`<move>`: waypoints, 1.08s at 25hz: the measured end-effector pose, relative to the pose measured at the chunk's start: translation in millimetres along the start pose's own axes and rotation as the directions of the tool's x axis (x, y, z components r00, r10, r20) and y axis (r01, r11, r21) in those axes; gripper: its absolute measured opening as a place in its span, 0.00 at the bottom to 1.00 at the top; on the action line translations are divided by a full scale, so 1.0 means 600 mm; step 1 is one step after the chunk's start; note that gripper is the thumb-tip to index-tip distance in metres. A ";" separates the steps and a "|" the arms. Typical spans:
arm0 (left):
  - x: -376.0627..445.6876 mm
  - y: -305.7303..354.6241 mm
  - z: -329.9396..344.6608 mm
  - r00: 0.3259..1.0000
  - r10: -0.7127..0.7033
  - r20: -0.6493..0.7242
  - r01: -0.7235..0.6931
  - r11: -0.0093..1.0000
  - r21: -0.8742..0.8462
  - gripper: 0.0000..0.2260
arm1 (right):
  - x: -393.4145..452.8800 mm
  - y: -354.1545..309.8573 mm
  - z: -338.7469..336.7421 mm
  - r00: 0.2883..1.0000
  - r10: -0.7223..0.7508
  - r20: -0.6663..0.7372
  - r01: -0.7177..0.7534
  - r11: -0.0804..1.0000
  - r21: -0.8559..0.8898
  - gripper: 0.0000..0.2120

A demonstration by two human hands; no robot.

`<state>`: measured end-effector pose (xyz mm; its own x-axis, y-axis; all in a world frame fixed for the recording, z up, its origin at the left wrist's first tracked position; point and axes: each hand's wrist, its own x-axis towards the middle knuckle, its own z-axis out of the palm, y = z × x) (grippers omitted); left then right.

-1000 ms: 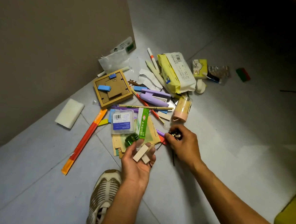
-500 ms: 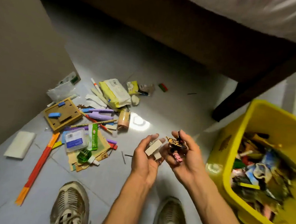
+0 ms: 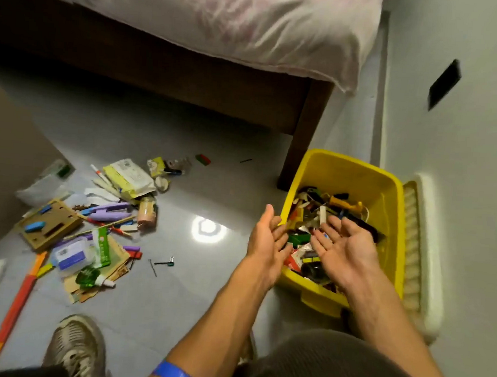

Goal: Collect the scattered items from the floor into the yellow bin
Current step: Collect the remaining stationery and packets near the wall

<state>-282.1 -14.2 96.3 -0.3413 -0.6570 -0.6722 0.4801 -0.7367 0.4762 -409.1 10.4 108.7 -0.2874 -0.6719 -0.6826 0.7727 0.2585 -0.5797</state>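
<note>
We note 2 bare hands held out side by side, both palms turned up, fingers straight and loosely spread, nothing in either. The left hand (image 3: 268,242) sits at the near-left rim of the yellow bin (image 3: 387,198), its fingertips pointing up and away over the edge. The right hand (image 3: 344,248) is fully above the bin's contents, fingers fanned toward the far wall of the bin. Both forearms run up from the bottom of the view, roughly parallel; the left one carries a blue wristband (image 3: 179,376) near the lower edge.

The bin stands on the grey tiled floor (image 3: 173,315), right of centre, just beside a dark wooden bed leg (image 3: 302,139) and close to the pale wall on the right. It holds a jumble of small coloured items; we cannot tell individual pieces apart with confidence.

Left of the hands, well apart from the bin, the scattered pile remains on the floor: a purple stapler (image 3: 109,212), a cardboard box with blue blocks (image 3: 49,227), a yellow-and-white packet (image 3: 129,177), a green bottle (image 3: 88,277), an orange strip (image 3: 11,322). A small binder clip (image 3: 165,262) lies alone between pile and hands. 1 worn shoe (image 3: 75,350) shows at lower left.
</note>
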 end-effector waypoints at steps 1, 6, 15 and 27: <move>-0.001 0.002 -0.025 0.998 0.039 -0.054 -0.039 0.999 0.002 0.26 | 0.004 0.028 0.011 0.999 0.026 0.040 -0.025 0.999 -0.028 0.21; 0.003 0.049 -0.217 0.922 0.165 -0.350 -0.186 0.982 -0.028 0.16 | 0.038 0.220 0.116 0.964 0.209 0.166 -0.136 0.920 -0.368 0.13; 0.005 0.140 -0.578 0.329 0.376 -0.866 -0.015 0.919 0.393 0.10 | 0.127 0.524 0.267 0.919 0.330 0.217 0.112 0.309 -0.944 0.11; 0.039 0.135 -0.729 0.368 0.377 -0.850 0.130 0.884 0.448 0.30 | 0.211 0.688 0.362 0.766 0.337 0.548 0.614 -0.128 -0.779 0.08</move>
<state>102.2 -19.1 -129.1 0.7422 -0.3832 -0.5498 0.0176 -0.8089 0.5876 -3.5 -119.0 -120.5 0.3505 -0.8080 -0.4737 -0.7159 0.0950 -0.6917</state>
